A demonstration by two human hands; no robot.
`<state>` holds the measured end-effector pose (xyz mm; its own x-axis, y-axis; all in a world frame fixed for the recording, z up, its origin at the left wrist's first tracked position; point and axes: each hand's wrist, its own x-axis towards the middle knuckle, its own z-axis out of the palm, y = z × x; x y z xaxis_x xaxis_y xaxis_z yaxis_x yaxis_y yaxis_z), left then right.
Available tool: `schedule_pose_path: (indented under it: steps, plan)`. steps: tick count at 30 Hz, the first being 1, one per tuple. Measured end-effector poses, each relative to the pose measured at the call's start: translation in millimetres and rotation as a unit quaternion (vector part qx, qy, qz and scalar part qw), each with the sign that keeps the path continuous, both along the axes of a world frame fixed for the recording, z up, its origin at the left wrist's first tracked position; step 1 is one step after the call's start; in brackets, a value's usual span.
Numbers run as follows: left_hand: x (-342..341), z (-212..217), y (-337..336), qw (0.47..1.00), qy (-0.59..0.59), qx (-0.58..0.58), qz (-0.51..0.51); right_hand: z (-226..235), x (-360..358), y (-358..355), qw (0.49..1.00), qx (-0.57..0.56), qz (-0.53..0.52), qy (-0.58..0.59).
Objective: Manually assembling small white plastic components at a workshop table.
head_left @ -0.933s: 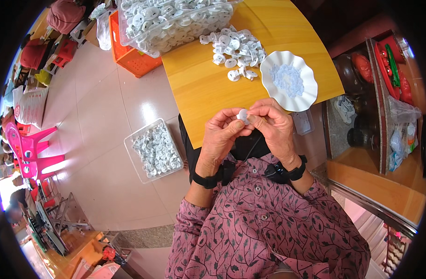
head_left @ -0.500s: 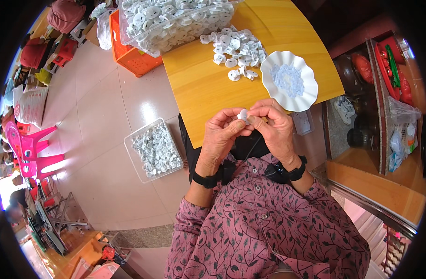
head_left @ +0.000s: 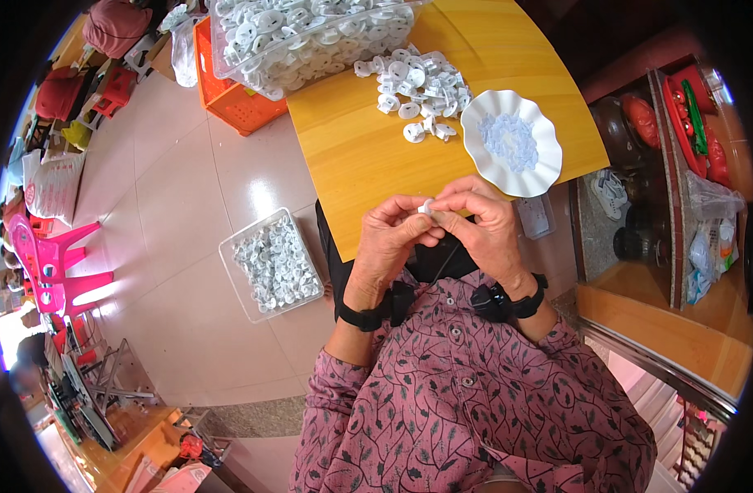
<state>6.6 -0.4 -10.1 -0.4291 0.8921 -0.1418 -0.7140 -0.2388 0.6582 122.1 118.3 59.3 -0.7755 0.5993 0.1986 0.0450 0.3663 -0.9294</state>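
Note:
Between the fingertips of both hands, above the near edge of the wooden table (head_left: 335, 156), is a small white round plastic part (head_left: 426, 206). My left hand (head_left: 393, 232) is closed on it from the left. From the right, my right hand (head_left: 481, 223) pinches the same part, its fingers covering much of it. A pile of similar white plastic parts (head_left: 426, 82) lies on the table beyond my hands. To its right stands a white scalloped dish (head_left: 549, 156) with many small translucent bluish pieces (head_left: 508, 141) in it.
A large clear bin (head_left: 310, 56) heaped with white parts stands at the table's far left, by an orange crate (head_left: 245, 111). On the floor to the left sits a clear box (head_left: 249, 312) of similar parts. A pink stool (head_left: 52, 259) stands farther left; shelves (head_left: 668, 189) are at right.
The white part has turned between my fingertips and shows less of its face. My right thumb and fingers have shifted slightly left over it.

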Motion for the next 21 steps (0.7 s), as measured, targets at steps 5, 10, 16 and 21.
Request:
schedule_pose_path:
  steps: [5,10,16,21]
  plan:
    - [-4.6,-4.7,-2.1,0.997,-0.078,0.018,-0.008,-5.6,-1.5,-1.0,1.0,0.001,0.005,0.006]
    - [-3.5,-4.6,-2.2,0.999,-0.052,-0.004,-0.001,-8.9,-1.8,-2.4,0.999,-0.038,-0.013,0.018]
    - [-3.5,-3.2,-3.1,0.998,-0.056,-0.008,-0.003,-4.4,-3.0,-3.0,1.0,0.008,-0.01,0.0]
    - [-2.4,-3.5,-3.6,0.999,-0.052,-0.006,0.0,-2.3,-3.1,-4.2,0.999,0.048,-0.007,-0.008]
